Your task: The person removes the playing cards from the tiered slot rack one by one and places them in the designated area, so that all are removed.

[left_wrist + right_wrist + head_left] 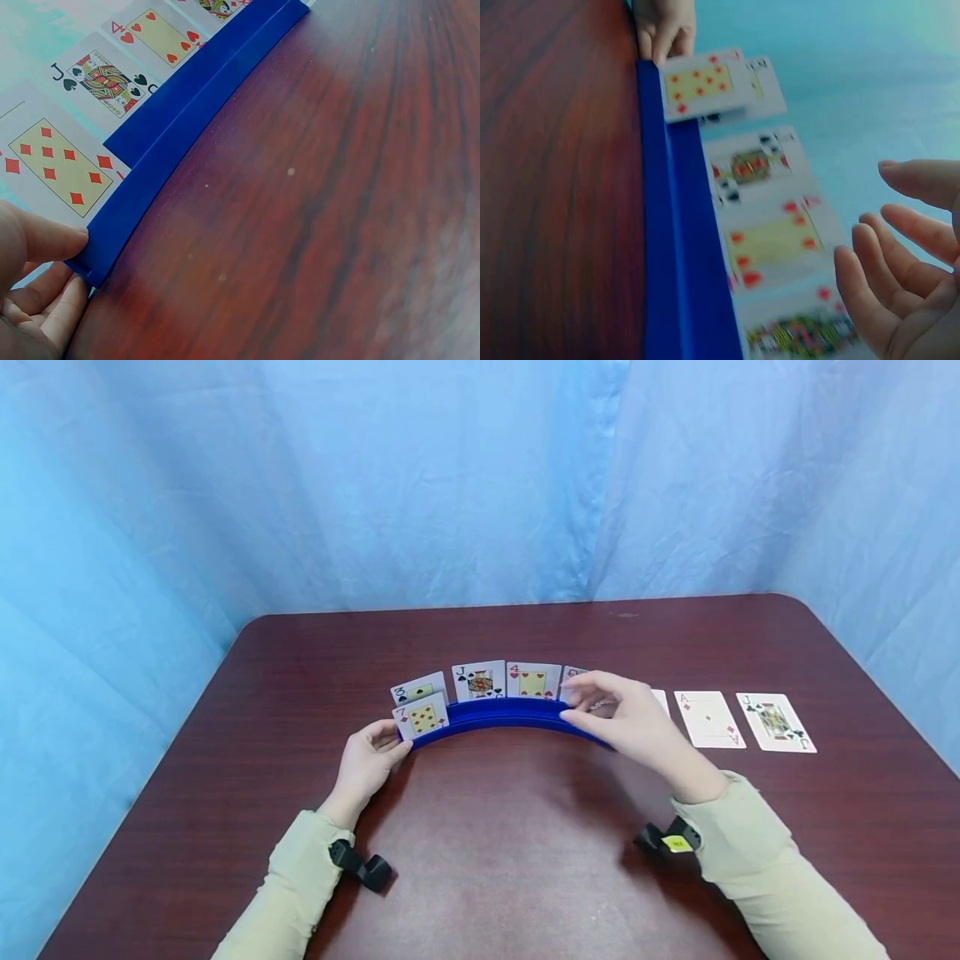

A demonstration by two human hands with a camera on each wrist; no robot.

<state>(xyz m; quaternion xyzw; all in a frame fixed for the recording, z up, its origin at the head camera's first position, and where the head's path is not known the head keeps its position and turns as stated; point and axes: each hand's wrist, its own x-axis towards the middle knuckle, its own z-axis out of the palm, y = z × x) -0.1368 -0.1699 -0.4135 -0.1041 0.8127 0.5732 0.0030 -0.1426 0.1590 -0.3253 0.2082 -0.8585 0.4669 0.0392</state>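
A curved blue card holder (510, 712) stands mid-table. Its left end is pinched by my left hand (369, 762), the thumb (56, 238) on the front face beside the seven of diamonds (422, 717). That card stands in the front row, partly covering a black three (412, 688) behind it. Further right in the back row are the jack of spades (478, 682), the four of hearts (533, 682) and a red face card (802, 334). My right hand (626, 714) hovers by the holder's right end, fingers loosely bent and parted, holding nothing; it hides part of the face card in the head view.
Right of the holder, the ace of diamonds (708, 720) and a black jack (776, 723) lie face up on the dark wooden table (495, 843). Another card (660, 700) shows partly behind my right hand. Blue curtains (450, 485) hang around the table.
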